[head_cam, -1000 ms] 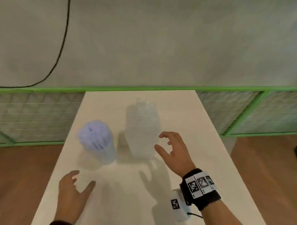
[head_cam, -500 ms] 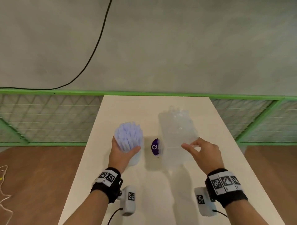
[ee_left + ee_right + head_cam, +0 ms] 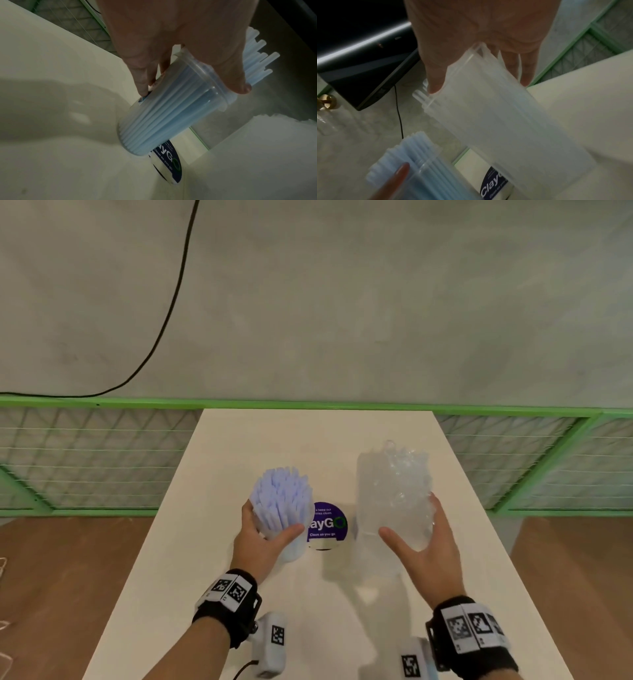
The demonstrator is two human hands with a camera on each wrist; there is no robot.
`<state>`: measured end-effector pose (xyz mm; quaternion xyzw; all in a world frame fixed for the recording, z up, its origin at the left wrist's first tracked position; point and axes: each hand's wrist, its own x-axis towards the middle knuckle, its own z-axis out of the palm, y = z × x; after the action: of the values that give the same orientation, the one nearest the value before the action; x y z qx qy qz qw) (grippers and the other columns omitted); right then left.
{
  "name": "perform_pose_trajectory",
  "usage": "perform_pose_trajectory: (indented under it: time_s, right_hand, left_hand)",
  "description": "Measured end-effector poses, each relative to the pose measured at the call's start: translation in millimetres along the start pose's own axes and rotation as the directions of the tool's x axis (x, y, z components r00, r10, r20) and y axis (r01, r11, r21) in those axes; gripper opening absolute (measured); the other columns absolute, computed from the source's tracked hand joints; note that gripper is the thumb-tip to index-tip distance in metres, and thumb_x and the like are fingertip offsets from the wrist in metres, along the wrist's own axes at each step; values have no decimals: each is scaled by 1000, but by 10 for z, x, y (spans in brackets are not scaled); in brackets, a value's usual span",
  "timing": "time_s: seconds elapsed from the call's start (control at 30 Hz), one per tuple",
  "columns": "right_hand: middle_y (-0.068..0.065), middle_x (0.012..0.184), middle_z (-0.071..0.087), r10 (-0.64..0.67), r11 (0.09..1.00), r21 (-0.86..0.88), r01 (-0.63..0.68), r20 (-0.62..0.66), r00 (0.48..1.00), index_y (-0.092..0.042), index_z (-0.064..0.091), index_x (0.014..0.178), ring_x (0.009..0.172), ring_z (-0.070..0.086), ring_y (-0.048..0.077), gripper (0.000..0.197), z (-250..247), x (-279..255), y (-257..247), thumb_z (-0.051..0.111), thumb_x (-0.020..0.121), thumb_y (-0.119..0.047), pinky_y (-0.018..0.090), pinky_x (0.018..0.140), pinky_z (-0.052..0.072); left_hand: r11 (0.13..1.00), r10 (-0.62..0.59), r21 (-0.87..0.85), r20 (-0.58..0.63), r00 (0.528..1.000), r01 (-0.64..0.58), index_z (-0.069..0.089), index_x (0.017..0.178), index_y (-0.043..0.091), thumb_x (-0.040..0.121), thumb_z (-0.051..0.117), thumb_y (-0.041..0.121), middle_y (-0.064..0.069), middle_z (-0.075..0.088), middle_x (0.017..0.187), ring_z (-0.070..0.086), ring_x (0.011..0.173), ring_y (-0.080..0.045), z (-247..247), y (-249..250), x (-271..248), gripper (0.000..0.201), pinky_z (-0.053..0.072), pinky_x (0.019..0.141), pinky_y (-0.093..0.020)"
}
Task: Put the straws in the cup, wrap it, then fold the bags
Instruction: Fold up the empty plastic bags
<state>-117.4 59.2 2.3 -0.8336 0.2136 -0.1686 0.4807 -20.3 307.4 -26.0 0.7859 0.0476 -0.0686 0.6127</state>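
Observation:
On the beige table (image 3: 308, 440) stands a clear cup (image 3: 291, 546) packed with pale blue straws (image 3: 281, 494). My left hand (image 3: 270, 522) grips it near the rim, thumb in front and fingers behind; the left wrist view shows the cup (image 3: 163, 115), the straws (image 3: 257, 54) and the hand (image 3: 193, 90). To the right is a taller cup wrapped in crinkled clear plastic (image 3: 394, 494). My right hand (image 3: 409, 517) holds it, thumb on the front, fingers round its right side. The right wrist view shows this wrapped cup (image 3: 505, 121) in the hand (image 3: 480, 85).
A round item with a purple label (image 3: 325, 525) sits on the table between the two cups. A green mesh fence (image 3: 85, 457) runs behind the table, under a grey wall with a black cable (image 3: 164, 320). Wooden floor lies on both sides.
My left hand rose from the table's near edge and gripped the straw cup. My right hand closed round the wrapped cup. The purple-labelled item now shows between them.

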Motion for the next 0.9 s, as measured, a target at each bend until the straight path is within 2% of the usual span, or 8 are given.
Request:
perform_pose_trajectory:
  time_s: [0.1,0.3,0.37,0.5,0.67,0.73,0.8,0.9]
  right_hand:
    - [-10,154,34,25,999,47,-24,-15,1000,-32,23,152,140,33,11,107,138,134,-24,81,66,-54,37,115,31]
    - [-10,153,36,29,998,56,-29,7,1000,-32,22,152,139,36,11,106,422,837,-138,83,67,-52,33,114,32]
    - [-11,150,41,20,997,68,-22,25,999,-35,24,151,136,40,11,105,537,1148,-196,83,66,-53,33,112,34]
    - [-15,136,52,-6,997,78,3,44,999,-40,31,144,124,49,8,95,810,1812,-328,85,66,-49,24,100,36]
    - [-21,125,51,-16,995,100,12,46,999,-40,32,145,112,47,0,94,1138,2591,-441,85,68,-44,17,95,32]
    - [-20,128,51,-20,995,98,16,40,999,-36,32,146,119,47,2,96,1255,2860,-444,86,67,-46,18,97,33]
    - [-13,141,49,-19,997,80,16,40,999,-34,28,150,131,44,8,103,1345,3084,-453,85,65,-51,23,106,33]
    - [-9,148,44,-15,998,57,12,46,999,-33,25,152,137,40,12,106,1419,3322,-469,83,66,-53,28,112,31]
  left_hand:
    - [1000,0,14,-2,1000,0,35,134,32,67,87,33,14,56,117,51,102,-5,41,27,111,85,40,81,-20]
    - [999,-7,33,-27,1000,8,27,141,32,66,87,35,13,47,120,47,108,-10,214,221,700,95,38,88,-26]
    - [999,3,42,-18,1000,-3,24,143,33,65,87,37,12,47,122,47,112,-11,297,296,1003,100,38,90,-26]
    - [998,5,61,-30,1000,-3,21,146,33,63,87,42,3,51,137,51,125,-21,457,437,1728,106,39,94,-27]
    - [998,25,60,-38,999,-23,20,145,35,62,87,46,6,53,136,53,122,-20,617,602,2612,107,39,92,-27]
    - [998,30,61,-35,999,-28,21,144,35,61,86,48,7,53,136,52,124,-21,663,646,2902,107,39,93,-28]
    - [998,38,44,-39,999,-37,22,144,35,60,87,48,7,52,137,51,126,-20,696,683,3130,107,39,95,-28]
    - [998,45,57,-39,998,-42,22,144,35,61,87,49,7,51,136,50,127,-20,729,721,3349,106,38,94,-27]
